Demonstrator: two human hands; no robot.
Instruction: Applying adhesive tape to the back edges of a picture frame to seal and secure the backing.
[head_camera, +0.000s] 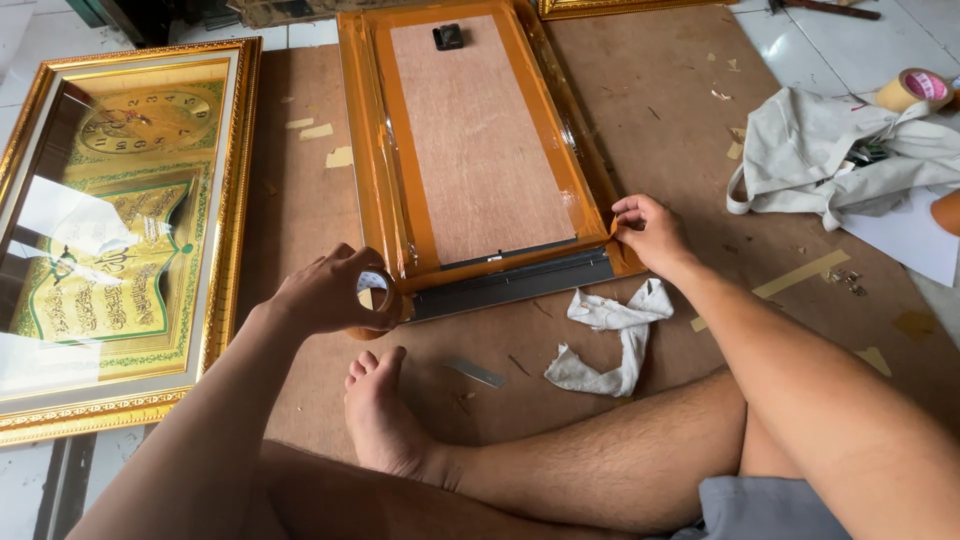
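The frame (480, 150) is lying face down on the brown board (660, 130) in front of your crossed legs, and both of your hands are working at its near edge. Your left hand (325, 293) is gripping a roll of tape (375, 300) at the frame's near left corner, fingers curled around the roll and thumb over the top, forearm reaching up from the lower left. Your right hand (650, 232) is pinching the tape end against the frame's near right corner, fingertips pressed together, forearm coming in from the lower right. The frame is showing its plywood back, bordered with glossy orange-brown tape, with a small black clock mechanism (447, 37) near its far end and a bare grey strip along its near edge. A crumpled white rag (610, 340) is lying just below the frame, near your right wrist, and your bare foot (380, 410) is resting below the left corner. A gold-framed clock picture (120, 230) is lying face up to the frame's left, and a pale cloth bag (840, 150) is sitting to its right.
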